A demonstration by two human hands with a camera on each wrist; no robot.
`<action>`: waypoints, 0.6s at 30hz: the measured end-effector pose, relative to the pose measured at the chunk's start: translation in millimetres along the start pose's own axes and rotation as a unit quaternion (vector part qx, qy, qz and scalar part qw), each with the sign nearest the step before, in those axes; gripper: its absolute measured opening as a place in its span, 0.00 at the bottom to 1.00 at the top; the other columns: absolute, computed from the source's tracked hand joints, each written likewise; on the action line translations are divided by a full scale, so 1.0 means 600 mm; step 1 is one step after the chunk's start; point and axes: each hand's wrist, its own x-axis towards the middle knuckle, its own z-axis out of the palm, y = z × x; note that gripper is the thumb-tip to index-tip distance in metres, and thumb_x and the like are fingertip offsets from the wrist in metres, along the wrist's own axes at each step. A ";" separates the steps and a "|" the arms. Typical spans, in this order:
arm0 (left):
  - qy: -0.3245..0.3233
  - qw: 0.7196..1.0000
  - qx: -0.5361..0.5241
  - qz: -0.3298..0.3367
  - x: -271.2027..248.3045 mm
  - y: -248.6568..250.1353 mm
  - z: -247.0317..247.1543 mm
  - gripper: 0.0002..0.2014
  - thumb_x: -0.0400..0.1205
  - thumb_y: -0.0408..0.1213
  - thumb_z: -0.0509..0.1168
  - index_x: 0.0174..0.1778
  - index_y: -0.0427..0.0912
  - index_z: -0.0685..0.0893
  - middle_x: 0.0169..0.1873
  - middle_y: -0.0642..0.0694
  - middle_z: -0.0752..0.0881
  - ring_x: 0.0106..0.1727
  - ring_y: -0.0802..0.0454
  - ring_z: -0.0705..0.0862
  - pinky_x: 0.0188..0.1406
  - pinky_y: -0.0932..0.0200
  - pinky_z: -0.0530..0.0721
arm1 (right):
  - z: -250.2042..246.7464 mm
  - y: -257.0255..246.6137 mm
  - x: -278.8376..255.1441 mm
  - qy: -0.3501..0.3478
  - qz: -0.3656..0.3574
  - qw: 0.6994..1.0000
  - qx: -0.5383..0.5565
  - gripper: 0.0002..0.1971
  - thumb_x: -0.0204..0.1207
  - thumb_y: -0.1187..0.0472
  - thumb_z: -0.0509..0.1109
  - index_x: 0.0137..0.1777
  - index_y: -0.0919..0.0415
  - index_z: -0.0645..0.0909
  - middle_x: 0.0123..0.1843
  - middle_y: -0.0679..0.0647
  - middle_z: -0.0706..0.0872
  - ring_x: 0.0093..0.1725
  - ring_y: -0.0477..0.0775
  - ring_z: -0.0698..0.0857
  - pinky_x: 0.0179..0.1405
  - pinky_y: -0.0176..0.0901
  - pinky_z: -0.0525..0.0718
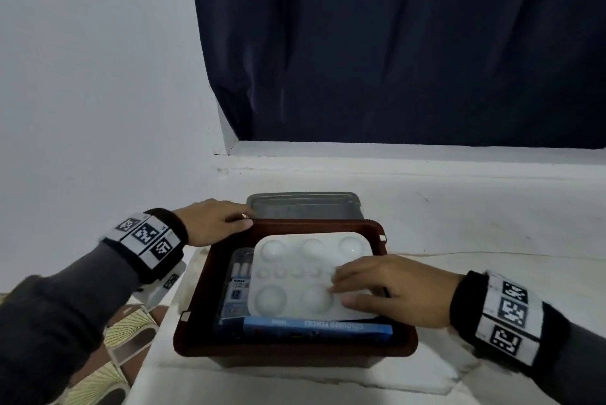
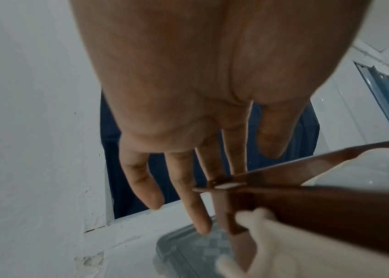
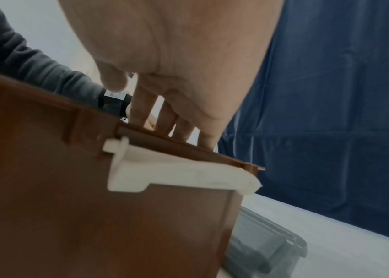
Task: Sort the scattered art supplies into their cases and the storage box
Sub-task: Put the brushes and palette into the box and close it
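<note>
A brown storage box (image 1: 295, 350) stands on a white surface. Inside it a white paint palette (image 1: 295, 276) lies on top. A blue coloured-pencils box (image 1: 314, 327) sits along the near side and a clear paint-set case (image 1: 237, 286) at the left. My right hand (image 1: 341, 290) rests flat on the palette's right part, fingers (image 3: 186, 131) extended past the box wall (image 3: 93, 206). My left hand (image 1: 244, 217) touches the box's far left corner with straight fingers (image 2: 196, 216) over the rim (image 2: 307, 197).
A grey translucent lid (image 1: 305, 206) lies flat right behind the box. A wall ledge and a dark blue curtain (image 1: 393, 43) close off the back. The surface ends at the left, with patterned floor (image 1: 131, 322) below. White latches (image 3: 165, 175) hang on the box's sides.
</note>
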 end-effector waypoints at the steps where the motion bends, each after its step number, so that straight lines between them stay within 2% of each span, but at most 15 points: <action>1: -0.007 1.000 -0.003 0.006 0.003 0.003 0.001 0.15 0.89 0.54 0.54 0.68 0.59 0.80 0.63 0.58 0.84 0.62 0.56 0.81 0.67 0.57 0.75 | 0.002 0.001 0.002 0.003 0.003 1.000 0.012 0.26 0.85 0.37 0.51 0.70 0.49 0.81 0.70 0.41 0.82 0.70 0.39 0.77 0.71 0.42 0.73; 3: -0.010 1.000 -0.012 0.013 0.005 0.006 0.004 0.14 0.89 0.53 0.54 0.66 0.58 0.81 0.59 0.59 0.85 0.59 0.56 0.82 0.64 0.59 0.76 | 0.003 0.004 0.006 0.021 0.010 0.999 0.031 0.25 0.86 0.38 0.51 0.69 0.48 0.81 0.68 0.41 0.83 0.67 0.39 0.79 0.69 0.41 0.75; 5: -0.009 1.000 -0.027 0.013 0.006 0.003 0.005 0.15 0.89 0.54 0.55 0.66 0.59 0.81 0.59 0.59 0.85 0.59 0.57 0.82 0.66 0.58 0.77 | 0.000 0.006 0.008 0.047 0.014 0.998 0.029 0.24 0.85 0.37 0.51 0.70 0.46 0.81 0.67 0.38 0.83 0.66 0.37 0.79 0.69 0.39 0.76; 8: 0.001 0.998 -0.056 0.016 0.003 -0.010 0.006 0.15 0.87 0.57 0.55 0.65 0.61 0.82 0.58 0.59 0.86 0.57 0.59 0.84 0.64 0.56 0.80 | -0.012 0.007 0.011 0.135 0.015 0.990 0.025 0.25 0.85 0.35 0.50 0.67 0.44 0.82 0.61 0.37 0.85 0.62 0.38 0.81 0.63 0.40 0.79; 11: 0.026 0.992 -0.123 0.003 0.000 -0.027 0.006 0.15 0.85 0.58 0.56 0.63 0.63 0.82 0.56 0.58 0.86 0.51 0.61 0.86 0.53 0.65 0.82 | -0.030 0.023 0.014 0.257 0.046 0.963 0.068 0.23 0.84 0.37 0.53 0.60 0.46 0.86 0.53 0.40 0.87 0.54 0.41 0.84 0.56 0.38 0.81; 12: 0.036 0.989 -0.143 -0.005 -0.001 -0.035 0.007 0.14 0.85 0.57 0.57 0.63 0.62 0.82 0.56 0.58 0.86 0.50 0.62 0.87 0.52 0.67 0.81 | -0.035 0.033 0.016 0.291 0.062 0.950 0.091 0.21 0.84 0.39 0.55 0.59 0.47 0.87 0.51 0.41 0.88 0.52 0.42 0.85 0.53 0.37 0.81; 14: 0.056 0.982 -0.177 -0.025 0.003 -0.053 0.008 0.16 0.84 0.60 0.57 0.64 0.63 0.81 0.57 0.57 0.86 0.53 0.61 0.86 0.53 0.66 0.79 | -0.045 0.057 0.024 0.340 0.100 0.925 0.139 0.16 0.85 0.45 0.59 0.56 0.47 0.88 0.48 0.38 0.88 0.51 0.41 0.85 0.49 0.30 0.80; 16: 0.064 0.972 -0.223 -0.050 0.012 -0.072 0.010 0.17 0.83 0.61 0.56 0.65 0.63 0.80 0.58 0.55 0.86 0.57 0.60 0.86 0.53 0.62 0.80 | -0.050 0.090 0.035 0.354 0.148 0.907 0.176 0.12 0.86 0.49 0.61 0.53 0.47 0.87 0.45 0.34 0.87 0.48 0.40 0.85 0.46 0.25 0.77; 18: 0.060 0.958 -0.271 -0.077 0.029 -0.089 0.014 0.15 0.86 0.57 0.56 0.67 0.61 0.78 0.59 0.52 0.87 0.59 0.58 0.87 0.55 0.58 0.83 | -0.052 0.130 0.049 0.341 0.197 0.899 0.193 0.11 0.86 0.49 0.61 0.52 0.46 0.85 0.44 0.39 0.87 0.46 0.41 0.85 0.45 0.26 0.77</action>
